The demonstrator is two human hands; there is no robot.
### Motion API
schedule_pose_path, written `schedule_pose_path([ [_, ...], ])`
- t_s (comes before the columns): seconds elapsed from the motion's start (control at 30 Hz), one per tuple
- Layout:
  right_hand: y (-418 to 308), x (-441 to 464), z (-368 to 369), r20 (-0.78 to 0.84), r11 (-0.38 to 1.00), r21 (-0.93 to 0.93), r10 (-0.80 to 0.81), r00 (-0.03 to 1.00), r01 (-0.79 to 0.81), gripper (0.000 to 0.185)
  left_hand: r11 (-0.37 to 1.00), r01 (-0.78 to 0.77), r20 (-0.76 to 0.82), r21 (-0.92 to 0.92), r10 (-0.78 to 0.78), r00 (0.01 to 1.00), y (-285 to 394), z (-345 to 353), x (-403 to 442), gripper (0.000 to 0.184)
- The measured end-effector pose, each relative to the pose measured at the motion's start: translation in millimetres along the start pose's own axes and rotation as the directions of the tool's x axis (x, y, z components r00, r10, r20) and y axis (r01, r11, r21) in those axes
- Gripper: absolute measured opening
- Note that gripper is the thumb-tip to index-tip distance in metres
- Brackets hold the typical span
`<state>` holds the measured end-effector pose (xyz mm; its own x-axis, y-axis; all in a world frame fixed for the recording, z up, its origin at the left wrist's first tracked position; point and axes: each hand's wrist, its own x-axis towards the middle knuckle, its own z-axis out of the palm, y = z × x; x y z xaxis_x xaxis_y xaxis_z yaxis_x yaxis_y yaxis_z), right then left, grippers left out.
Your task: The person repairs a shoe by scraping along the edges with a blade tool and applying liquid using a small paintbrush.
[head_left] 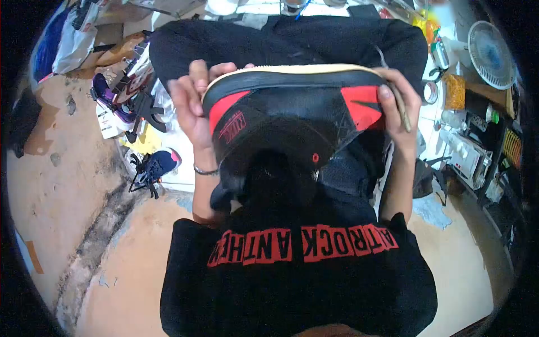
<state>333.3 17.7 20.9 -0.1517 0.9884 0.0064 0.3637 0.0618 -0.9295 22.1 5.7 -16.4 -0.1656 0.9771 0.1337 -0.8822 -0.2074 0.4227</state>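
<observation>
A black and red sneaker [292,104] lies on its side in front of my chest, its pale sole edge facing away from me. My left hand [193,106] is at its left end, fingers curled loosely about the edge and partly hidden behind the sole. Around the right end, by the red patch, my right hand [401,104] is closed with the thumb on the upper. The same hand also keeps a slim awl [403,112] between its fingers, with a thin curved metal tip pointing up past the sole. The shoe's opening is in dark shadow.
A dark blue shoe [160,165] and purple sandals [106,92] lie at the left. On the right stand a jar with orange contents [453,92], a white fan [490,55] and a dark rack [508,151]. My dark-trousered legs [292,39] are folded beyond the sneaker.
</observation>
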Motion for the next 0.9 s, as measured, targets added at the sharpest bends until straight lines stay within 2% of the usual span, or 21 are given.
schedule_pose_path([
  [0.03,-4.4,2.9,-3.4,0.02,0.998,-0.059,0.016,1.0,-0.015,0.025,0.993,0.053,-0.023,0.109,-0.051,0.998,0.3,-9.1,-12.9,0.044],
  [0.1,0.6,9.6,-5.5,0.071,0.991,-0.114,-0.059,0.996,0.067,0.022,0.941,0.11,-0.033,0.321,-0.105,0.994,-1.2,-15.2,-13.7,0.041],
  [0.13,-1.6,12.5,-6.3,0.099,0.989,-0.134,-0.056,0.993,0.07,0.022,0.918,0.168,-0.077,0.359,-0.15,0.986,-2.2,-15.4,-18.5,0.037],
  [0.17,-0.5,17.1,-4.9,0.115,0.988,-0.132,-0.064,0.991,0.079,0.022,0.875,0.248,-0.069,0.415,-0.242,0.968,0.8,-10.7,-17.8,0.031],
  [0.23,2.9,22.6,-0.7,0.151,0.988,-0.127,-0.063,0.987,0.083,0.022,0.746,0.34,-0.137,0.573,-0.322,0.937,3.6,-4.4,-21.1,0.033],
  [0.27,3.0,24.4,0.6,0.15,0.991,-0.125,-0.032,0.988,0.051,0.023,0.781,0.353,-0.121,0.515,-0.341,0.932,3.6,-5.3,-21.7,0.037],
  [0.37,0.3,33.7,1.7,0.213,0.968,-0.202,-0.102,0.972,0.146,0.025,0.529,0.283,-0.016,0.8,-0.453,0.891,15.8,-4.4,-9.2,0.044],
  [0.4,3.7,36.1,3.7,0.209,0.966,-0.197,-0.123,0.97,0.165,0.026,0.41,0.379,-0.113,0.83,-0.542,0.833,21.1,2.4,-4.0,0.055],
  [0.5,5.2,42.0,5.6,0.236,0.968,-0.212,-0.085,0.968,0.137,0.026,0.33,0.309,-0.041,0.892,-0.623,0.782,22.5,6.0,9.0,0.051],
  [0.63,11.8,43.5,4.8,0.252,0.964,-0.228,-0.075,0.965,0.134,0.025,0.2,0.165,0.027,0.966,-0.712,0.702,20.4,15.2,25.9,0.058],
  [0.67,12.9,44.4,4.8,0.257,0.967,-0.222,-0.07,0.964,0.129,0.025,0.128,0.235,-0.052,0.964,-0.773,0.632,21.9,17.9,28.7,0.065],
  [0.9,12.4,49.5,4.9,0.314,0.971,-0.223,-0.007,0.95,0.081,0.026,0.106,0.275,-0.089,0.956,-0.785,0.613,17.7,17.6,30.1,0.07],
])
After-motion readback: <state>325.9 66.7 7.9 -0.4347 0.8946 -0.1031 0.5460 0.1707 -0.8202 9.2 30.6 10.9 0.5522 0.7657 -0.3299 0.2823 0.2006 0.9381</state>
